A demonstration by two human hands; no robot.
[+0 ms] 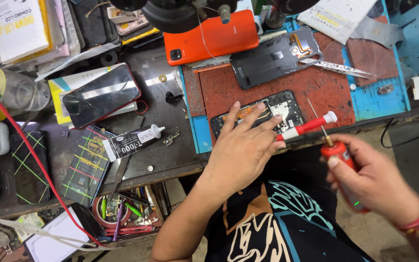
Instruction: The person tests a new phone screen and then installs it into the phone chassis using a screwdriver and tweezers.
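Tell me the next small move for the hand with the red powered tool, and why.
Probably bring the right hand and its red tool down toward the opened phone. The tool's thin tip points up, clear of the board, while the left hand already rests on the phone and holds a red-and-white screwdriver.

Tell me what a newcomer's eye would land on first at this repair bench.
The bright orange phone back cover at the top centre stands out first, above a worn red work mat. On that mat's near edge lies an opened black phone, with the left hand resting on it and pinching a red-and-white screwdriver. The right hand holds a red powered screwdriver just off the bench edge.
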